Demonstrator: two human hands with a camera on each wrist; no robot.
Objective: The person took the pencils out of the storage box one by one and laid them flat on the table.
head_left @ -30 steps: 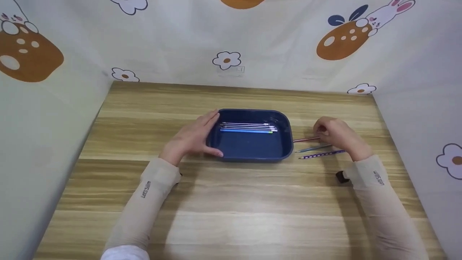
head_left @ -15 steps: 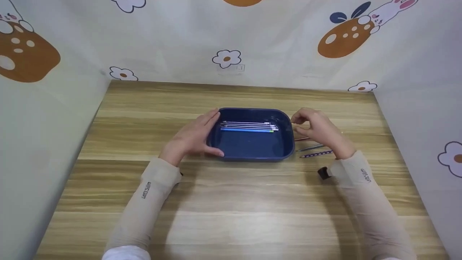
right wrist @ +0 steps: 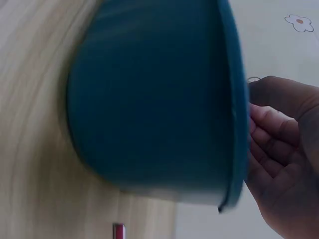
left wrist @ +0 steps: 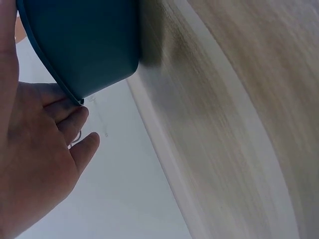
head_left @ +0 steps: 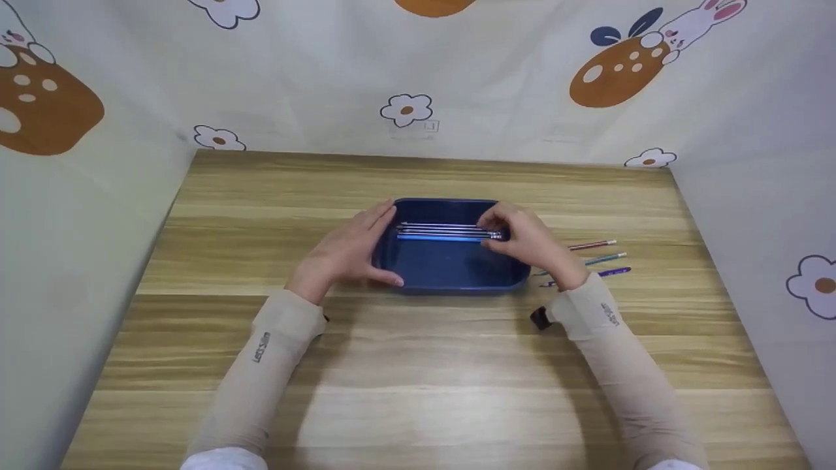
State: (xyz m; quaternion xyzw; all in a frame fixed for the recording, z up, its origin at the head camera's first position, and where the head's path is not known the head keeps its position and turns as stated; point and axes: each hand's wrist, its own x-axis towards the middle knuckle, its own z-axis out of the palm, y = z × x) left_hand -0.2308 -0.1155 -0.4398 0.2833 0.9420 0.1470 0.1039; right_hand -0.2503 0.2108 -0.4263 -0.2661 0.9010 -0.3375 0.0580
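My left hand (head_left: 346, 251) rests against the left end of a dark blue plastic tray (head_left: 450, 287), thumb at the near corner and fingers along the far one. The left wrist view shows those fingertips at the tray's rim (left wrist: 47, 64). Inside the tray lie several silvery pencils and a blue pencil (head_left: 437, 237), side by side. My right hand (head_left: 526, 238) reaches over the tray's right end, its thumb and forefinger apart on either side of the pencils' eraser ends. From the right wrist, the tray wall (right wrist: 154, 99) hides the fingertips.
Right of the tray, partly under the right wrist, lie a red pencil (head_left: 597, 245), a teal pencil (head_left: 607, 259) and a purple pencil (head_left: 614, 272). A patterned white curtain (head_left: 313, 78) stands behind and beside the wood-grain table (head_left: 444, 391).
The right hand has left the red pencil on the table and moved left, over the rim to the pencils in the tray. The left hand stays at the tray.
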